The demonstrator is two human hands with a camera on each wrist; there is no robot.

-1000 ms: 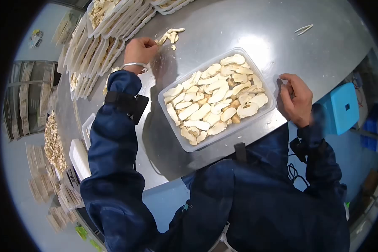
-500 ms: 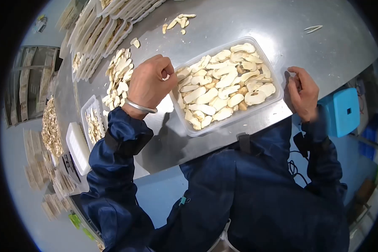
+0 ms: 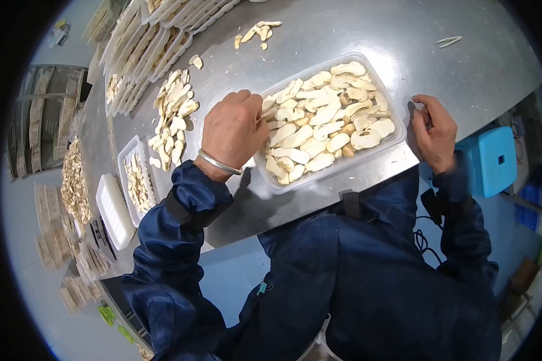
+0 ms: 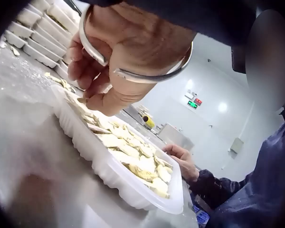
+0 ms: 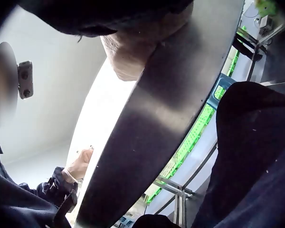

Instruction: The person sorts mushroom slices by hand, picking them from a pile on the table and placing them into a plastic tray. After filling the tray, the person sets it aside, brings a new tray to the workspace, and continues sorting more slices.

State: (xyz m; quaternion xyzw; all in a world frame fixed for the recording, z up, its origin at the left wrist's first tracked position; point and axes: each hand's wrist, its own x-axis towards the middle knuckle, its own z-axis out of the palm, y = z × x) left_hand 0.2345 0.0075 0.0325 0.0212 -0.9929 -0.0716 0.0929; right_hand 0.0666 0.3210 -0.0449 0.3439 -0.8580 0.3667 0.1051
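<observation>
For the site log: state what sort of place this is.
Probably a food packing or processing room. A person in dark work clothes sits at a steel table, left hand at a clear plastic tray of pale dried slices. Rows of filled trays and a loose pile of slices lie alongside.

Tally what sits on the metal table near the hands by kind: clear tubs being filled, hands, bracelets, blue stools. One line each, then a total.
Clear tub of pale slices: 1
Hands: 2, the left hand at the tub's near end, the right hand resting on the table beside it
Bracelet on the left wrist: 1
Blue stool: 1
Total: 5
</observation>
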